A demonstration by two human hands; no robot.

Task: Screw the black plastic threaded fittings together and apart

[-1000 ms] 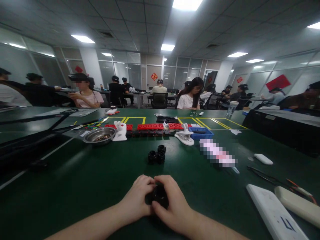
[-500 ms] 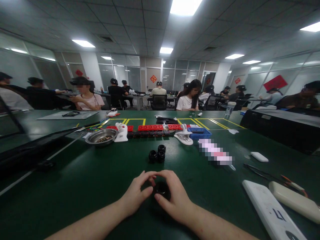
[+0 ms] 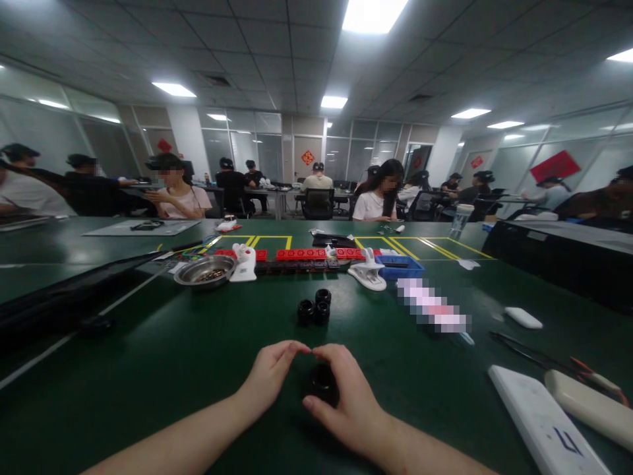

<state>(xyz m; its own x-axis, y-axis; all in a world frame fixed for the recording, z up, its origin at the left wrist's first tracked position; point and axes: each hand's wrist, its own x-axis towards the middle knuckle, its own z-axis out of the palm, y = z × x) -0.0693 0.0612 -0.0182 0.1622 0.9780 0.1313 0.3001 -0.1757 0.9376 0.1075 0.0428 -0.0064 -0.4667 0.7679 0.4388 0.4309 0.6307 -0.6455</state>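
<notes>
My right hand curves around a glossy black round piece with a hollow-looking top, low over the green table. Its thumb is on the near side and its fingers reach across the far side, covering part of the piece. To the left, my left hand has its thumb and fingers drawn together, their tips beside the right fingertips. Whatever may be between those tips is too small to make out. Beyond the hands, three similar black pieces stand in a tight cluster.
Farther back are a metal bowl of small parts, white clip stands, red blocks and a blue tray. At right lie a white power bank and tweezers. Several people sit beyond the table.
My left hand has drawn its thumb away from the black piece and toward its own fingers. My right hand stays around the piece. The view has shifted slightly.
</notes>
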